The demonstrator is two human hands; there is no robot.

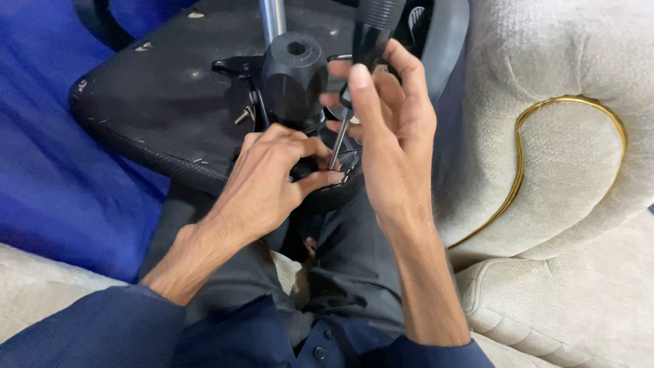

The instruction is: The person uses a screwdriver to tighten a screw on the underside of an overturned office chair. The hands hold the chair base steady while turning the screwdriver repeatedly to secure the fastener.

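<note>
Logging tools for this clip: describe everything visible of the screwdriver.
The screwdriver has a thick black ribbed handle and a slim grey metal shaft. It stands nearly upright, tilted slightly, tip down near the edge of the black chair seat underside. The right hand wraps the handle's lower part; the left hand pinches beside the tip, which is hidden by its fingers. The handle's top runs out of frame.

1. Screwdriver (361, 61): black ribbed handle, thin metal shaft. It stands nearly upright, tilted slightly, with its tip down at the seat's near edge.
2. Seat (163, 88): black, overturned, scuffed underside up, lying across the lap.
3. Knob (294, 75): a black rounded housing with a hole on top, rising from the seat's middle around a metal post.
</note>
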